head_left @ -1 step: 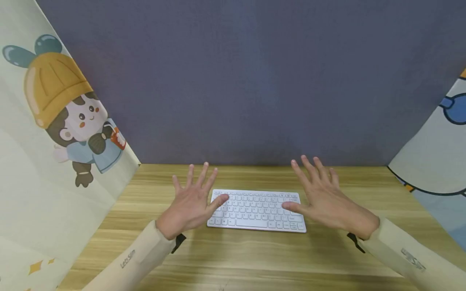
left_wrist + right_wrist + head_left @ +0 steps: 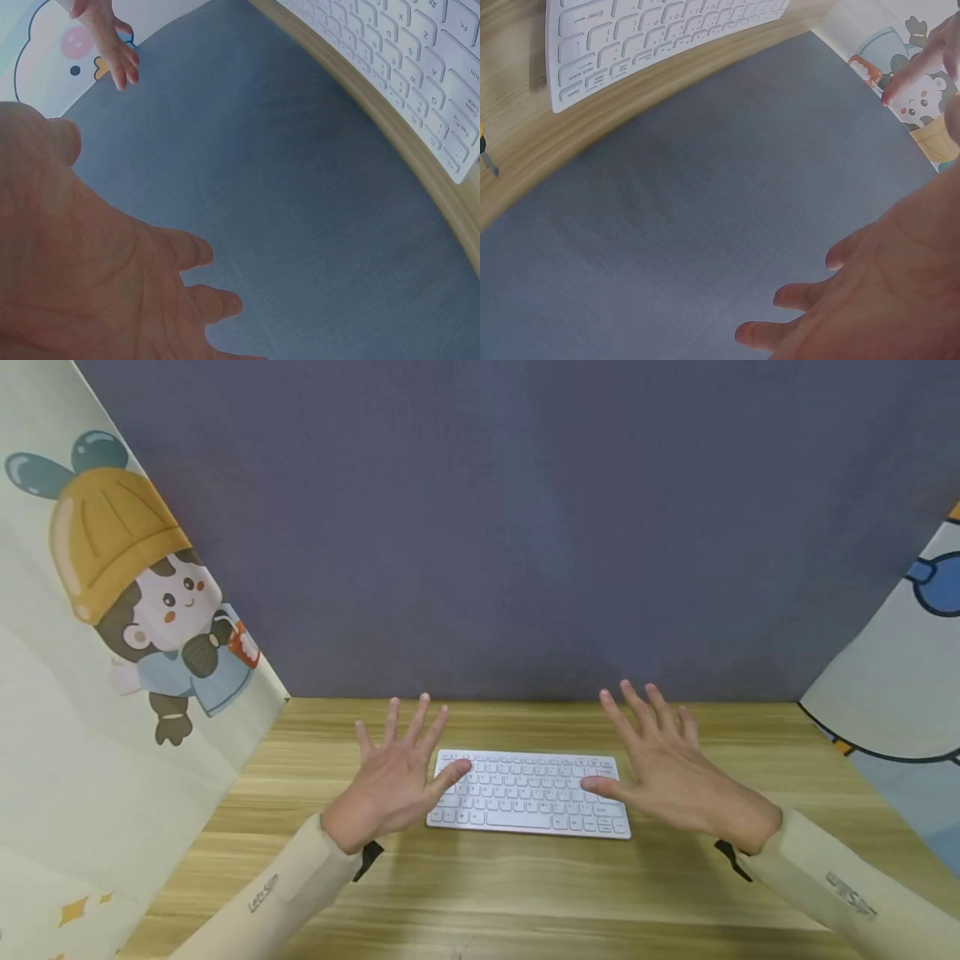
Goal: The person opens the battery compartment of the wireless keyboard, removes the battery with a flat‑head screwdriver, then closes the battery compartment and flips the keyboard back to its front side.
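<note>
A white keyboard lies on the wooden table in the head view. My left hand is held over its left end, palm down, fingers straight and spread; its thumb overlaps the upper left keys. Over the right end is my right hand, also spread, its thumb in front of the right-hand keys. Both hands hold nothing and appear raised off the keyboard. The left wrist view shows the left palm apart from the keyboard. In the right wrist view, the right palm is likewise away from the keys.
Wooden tabletop runs around the keyboard. A dark grey-blue panel rises behind it, with cartoon-printed cloth on the left and more cloth on the right. A small yellow-and-black thing with a grey tip is cut off in the right wrist view.
</note>
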`<action>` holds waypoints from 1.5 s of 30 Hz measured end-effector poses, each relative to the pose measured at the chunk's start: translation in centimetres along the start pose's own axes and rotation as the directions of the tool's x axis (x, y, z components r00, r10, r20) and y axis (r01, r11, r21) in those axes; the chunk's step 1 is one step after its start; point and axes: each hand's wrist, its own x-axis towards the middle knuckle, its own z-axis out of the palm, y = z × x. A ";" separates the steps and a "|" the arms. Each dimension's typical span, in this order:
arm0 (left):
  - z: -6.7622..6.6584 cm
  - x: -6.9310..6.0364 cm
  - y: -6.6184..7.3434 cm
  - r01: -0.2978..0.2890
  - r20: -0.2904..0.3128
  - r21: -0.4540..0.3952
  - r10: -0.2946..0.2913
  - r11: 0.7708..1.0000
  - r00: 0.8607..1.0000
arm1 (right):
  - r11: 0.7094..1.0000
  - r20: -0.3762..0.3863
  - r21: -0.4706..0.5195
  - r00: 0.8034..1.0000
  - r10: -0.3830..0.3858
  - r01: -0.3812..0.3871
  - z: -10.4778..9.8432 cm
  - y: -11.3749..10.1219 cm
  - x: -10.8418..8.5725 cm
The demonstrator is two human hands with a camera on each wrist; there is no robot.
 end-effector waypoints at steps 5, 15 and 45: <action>0.0 0.0 0.0 0.001 0.012 0.001 -0.001 1.000 1.000 | 1.000 0.009 0.003 1.000 0.000 0.000 0.0 0.0 -0.1; 0.3 0.5 -0.4 -0.002 0.020 -0.001 0.002 1.000 1.000 | 1.000 0.007 -0.019 1.000 -0.007 0.008 0.3 0.6 -0.3; 2.6 0.6 -2.3 -0.013 0.006 -0.043 0.013 0.999 1.000 | 0.999 0.046 0.033 0.999 -0.025 0.023 3.6 0.6 1.3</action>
